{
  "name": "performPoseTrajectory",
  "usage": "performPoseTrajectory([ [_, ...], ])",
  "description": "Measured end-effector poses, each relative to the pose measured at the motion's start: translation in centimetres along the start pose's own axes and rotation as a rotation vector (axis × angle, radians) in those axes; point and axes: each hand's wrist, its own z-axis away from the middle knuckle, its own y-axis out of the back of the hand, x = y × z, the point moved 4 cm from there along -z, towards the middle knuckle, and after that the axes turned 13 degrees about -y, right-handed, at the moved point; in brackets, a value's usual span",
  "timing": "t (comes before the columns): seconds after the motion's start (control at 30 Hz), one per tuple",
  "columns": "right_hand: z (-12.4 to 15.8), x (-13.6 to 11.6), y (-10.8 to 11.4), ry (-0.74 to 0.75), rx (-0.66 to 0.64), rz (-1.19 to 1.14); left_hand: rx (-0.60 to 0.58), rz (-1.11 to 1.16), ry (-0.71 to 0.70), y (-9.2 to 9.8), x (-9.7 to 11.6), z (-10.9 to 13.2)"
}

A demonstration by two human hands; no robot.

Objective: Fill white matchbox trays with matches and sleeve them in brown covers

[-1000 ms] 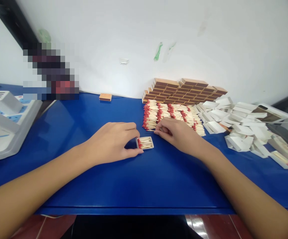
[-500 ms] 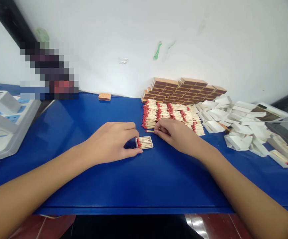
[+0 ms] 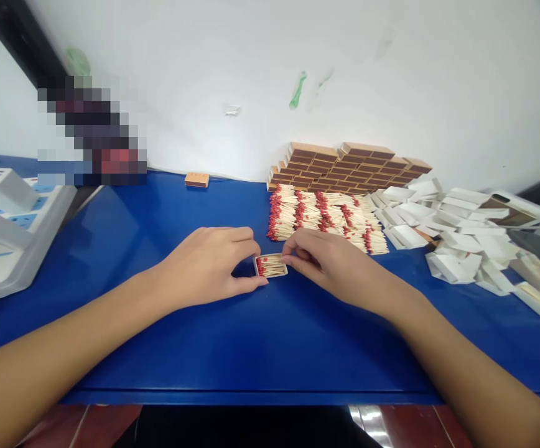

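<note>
My left hand (image 3: pixel 216 261) grips the left end of a small white matchbox tray (image 3: pixel 277 275) on the blue table, thumb and forefinger curved about its corners. Red-tipped matches lie side by side in the tray, heads toward that hand. Over the tray's right end, my right hand (image 3: pixel 319 258) pinches a match (image 3: pixel 274 256) by its bare end, its head pointing left above the others. Just behind the right hand spreads a large pile of loose matches (image 3: pixel 307 214), with red heads in rough rows.
Brown closed matchboxes (image 3: pixel 330 171) are stacked against the white wall. White empty trays (image 3: pixel 456 218) lie heaped at right, near a phone (image 3: pixel 522 206). One tray with matches (image 3: pixel 535 298) sits there. A lone matchbox (image 3: pixel 196 180) stands at back, a power strip (image 3: pixel 27 249) at left.
My right hand has moved left and slightly down from the edge of the match pile to the tray, carrying the match. My left hand has stayed on the tray.
</note>
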Motion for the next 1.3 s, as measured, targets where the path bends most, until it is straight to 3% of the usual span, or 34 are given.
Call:
performPoseTrajectory([
  [0.37, 0.2, -0.4, -1.0, 0.045, 0.059, 0.055, 0.013, 0.016, -0.023, 0.1, 0.1, 0.0],
  [0.57, 0.3, -1.0, -0.7, 0.075, 0.081, -0.042, 0.023, 0.013, -0.03, 0.1, 0.1, 0.0],
  [0.73, 0.5, -1.5, -0.9, 0.104, 0.032, -0.104, 0.022, 0.008, -0.028, 0.1, 0.2, 0.0],
  [0.97, 0.3, -1.3, -1.0, 0.024, -0.065, -0.127, 0.004, 0.005, -0.023, -0.2, 0.0, 0.0],
  [1.3, 0.3, -1.6, -1.0, 0.075, 0.058, -0.094, 0.0, 0.011, -0.027, 0.0, 0.2, -0.1],
])
